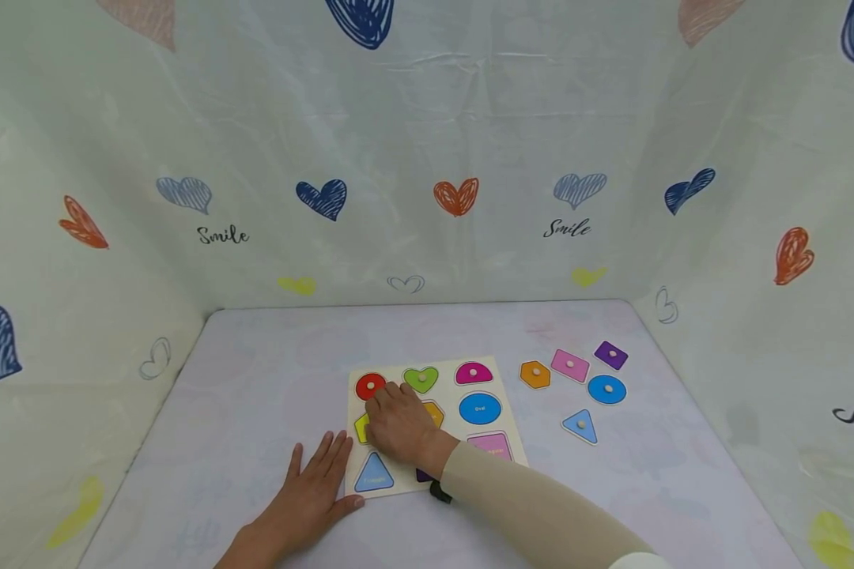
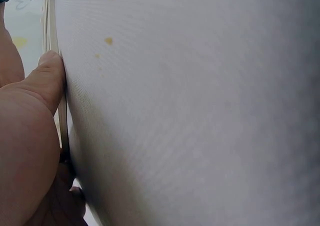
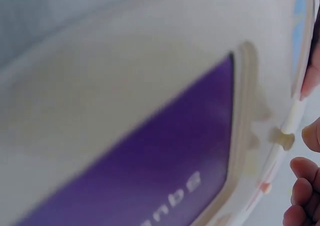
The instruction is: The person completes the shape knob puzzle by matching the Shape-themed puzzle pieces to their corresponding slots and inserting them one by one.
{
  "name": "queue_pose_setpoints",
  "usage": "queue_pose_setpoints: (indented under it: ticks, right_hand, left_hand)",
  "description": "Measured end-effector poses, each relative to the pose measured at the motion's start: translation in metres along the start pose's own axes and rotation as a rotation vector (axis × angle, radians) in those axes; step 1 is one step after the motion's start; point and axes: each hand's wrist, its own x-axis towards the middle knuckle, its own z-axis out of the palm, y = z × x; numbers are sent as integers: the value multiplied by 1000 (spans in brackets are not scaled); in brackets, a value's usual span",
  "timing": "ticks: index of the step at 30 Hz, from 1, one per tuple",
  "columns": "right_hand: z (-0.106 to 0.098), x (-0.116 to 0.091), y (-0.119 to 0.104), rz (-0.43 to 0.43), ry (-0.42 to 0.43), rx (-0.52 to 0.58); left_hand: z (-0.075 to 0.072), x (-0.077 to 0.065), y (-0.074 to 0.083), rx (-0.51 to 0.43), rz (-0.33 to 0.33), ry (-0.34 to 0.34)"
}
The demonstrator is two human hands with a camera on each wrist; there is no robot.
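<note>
Puzzle board [image 1: 447, 383]: right fingers [image 1: 391, 391] released near yellow shape [image 1: 360, 429], left fingers [image 1: 338, 456] straight at edge

From well behind and above the left hand [image 1: 299, 498] and right hand [image 1: 403, 427], the head view faces forward and down. Close by its hand, the left wrist view skims the white table [image 1: 270, 371]; the right, as near, shares the purple printed square [image 3: 175, 151] with the head view.
</note>
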Motion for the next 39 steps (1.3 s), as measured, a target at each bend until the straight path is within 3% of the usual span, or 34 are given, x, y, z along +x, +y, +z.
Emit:
queue_pose_setpoints:
  ticks: [10,21,32,39]
  right_hand:
    - [-10,-6,14,8,75,-18]
    - [-8,-19,43,82,122,-30]
    - [2,-51,94,149,194,20]
    - [12,-76,133,231,181,26]
  left_hand:
    - [-1,-2,-2,-13,-8,2]
    - [2,-3,-3,-9,-29,8]
    - [5,1,-1,-8,-33,2]
    - [6,1,0,-5,-33,9]
